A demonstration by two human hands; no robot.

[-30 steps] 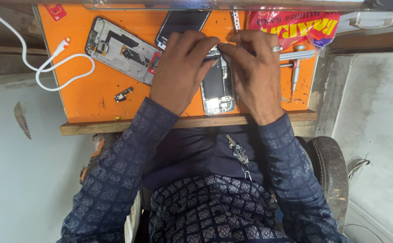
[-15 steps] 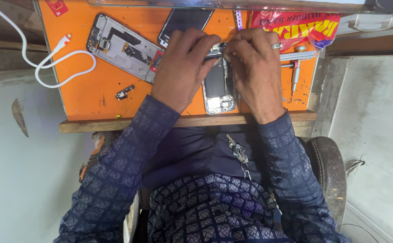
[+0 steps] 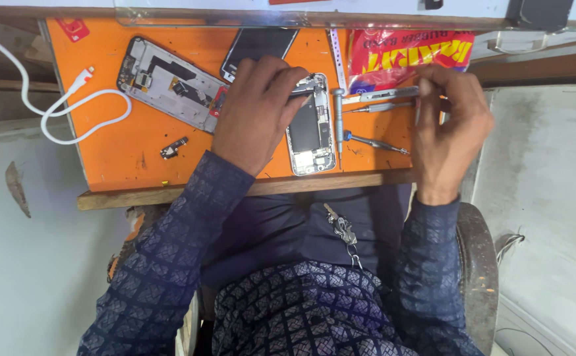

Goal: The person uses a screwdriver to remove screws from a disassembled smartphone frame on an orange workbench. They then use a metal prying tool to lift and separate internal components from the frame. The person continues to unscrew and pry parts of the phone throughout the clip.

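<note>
An opened phone (image 3: 311, 128) lies face down on the orange mat (image 3: 123, 158), its inner boards showing. My left hand (image 3: 258, 112) rests over its upper left corner, fingers gripping the top edge. Off at the mat's right edge, my right hand (image 3: 449, 125) has its fingers pinched on a thin metal tool (image 3: 418, 109), next to silvery tweezers (image 3: 380, 95). A grey screwdriver (image 3: 337, 118) lies just right of the phone, and a blue-tipped screwdriver (image 3: 375, 142) lies below the tweezers.
A second stripped phone frame (image 3: 169, 82) and a dark screen panel (image 3: 258, 46) lie at the mat's upper left. A white cable (image 3: 70, 109) loops off the left side. A red packet (image 3: 410, 56) sits top right. A small loose part (image 3: 173, 148) lies lower left. Keys (image 3: 342, 227) hang at my lap.
My right hand has left the opened phone and moved right to the tools at the mat's edge. My left hand stays on the phone.
</note>
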